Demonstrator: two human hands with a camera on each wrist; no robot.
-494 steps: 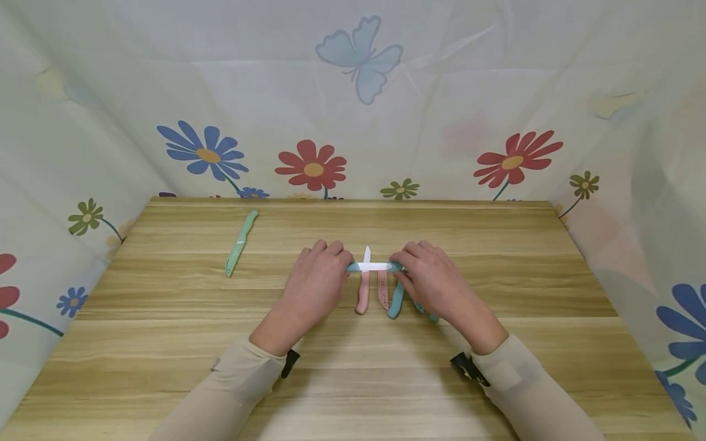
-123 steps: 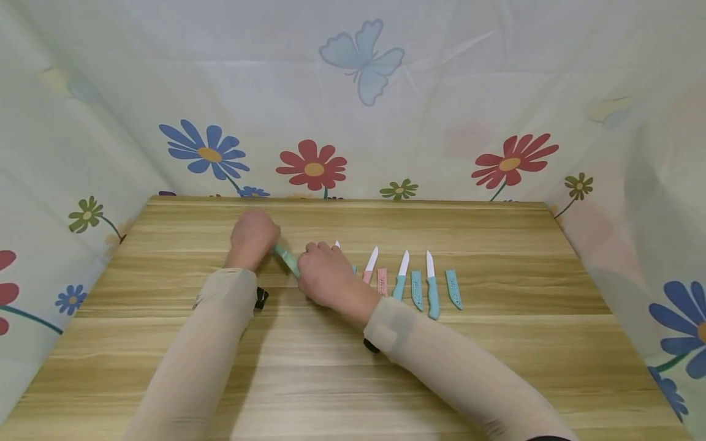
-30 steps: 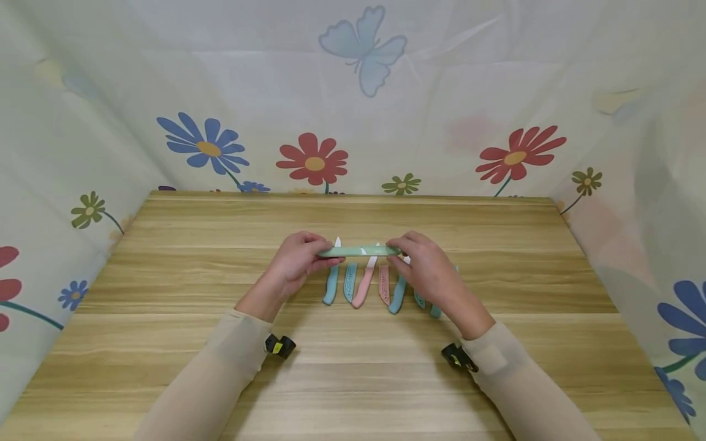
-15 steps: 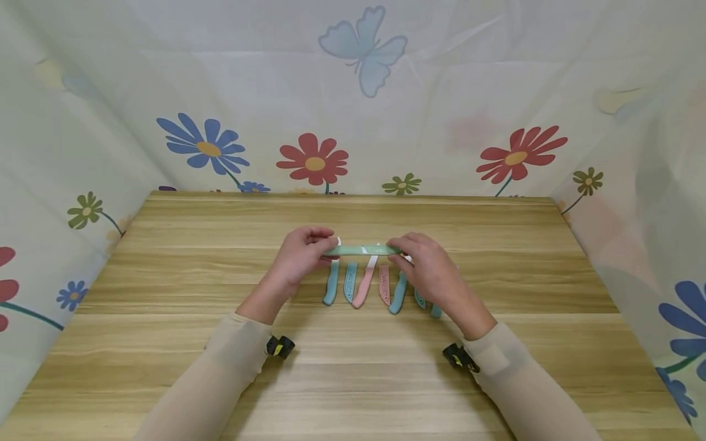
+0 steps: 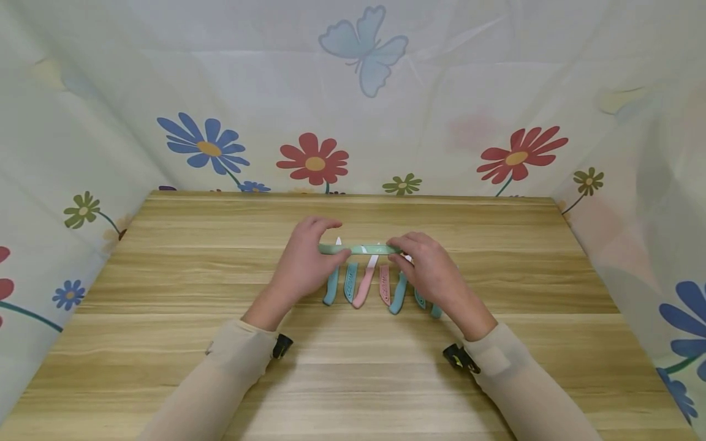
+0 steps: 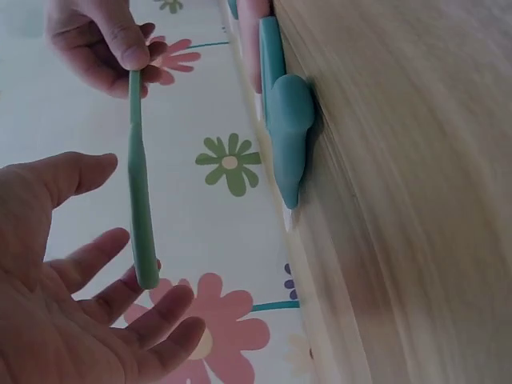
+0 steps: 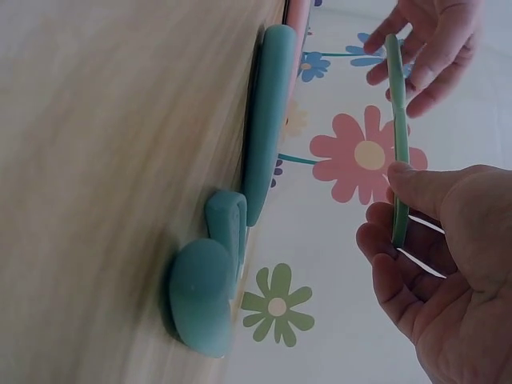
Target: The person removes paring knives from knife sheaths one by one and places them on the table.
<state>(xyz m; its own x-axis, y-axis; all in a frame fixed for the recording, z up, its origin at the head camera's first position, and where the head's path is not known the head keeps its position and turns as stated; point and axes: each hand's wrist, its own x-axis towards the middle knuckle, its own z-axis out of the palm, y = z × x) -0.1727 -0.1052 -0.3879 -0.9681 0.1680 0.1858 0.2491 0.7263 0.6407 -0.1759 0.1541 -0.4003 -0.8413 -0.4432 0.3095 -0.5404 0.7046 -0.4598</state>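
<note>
In the head view, a light green knife point(image 5: 364, 250) in its matching green sheath is held level over the table's middle. My right hand point(image 5: 425, 257) pinches the sheath end between thumb and fingers. Around the handle end, my left hand point(image 5: 303, 257) has its thumb and fingers spread apart. The left wrist view shows that handle point(image 6: 141, 216) between the parted thumb and fingers, with fingertips close behind its end. Under the hands lie a blue knife point(image 5: 331, 285), a blue sheath point(image 5: 350, 283), a pink knife point(image 5: 364, 288) and a pink sheath point(image 5: 384, 285).
Further right lie another blue knife point(image 5: 398, 297), a blue sheath point(image 5: 420, 299) and a blue handle point(image 5: 436, 311), partly hidden by the right hand. The bare blades point away from me. A flowered cloth point(image 5: 441, 92) stands behind the wooden table point(image 5: 353, 380) and along both sides.
Earlier the sheathed green knife lay at the left while both hands held a blue one; then both took it to the middle. Just now the left fingers have spread off the handle.
</note>
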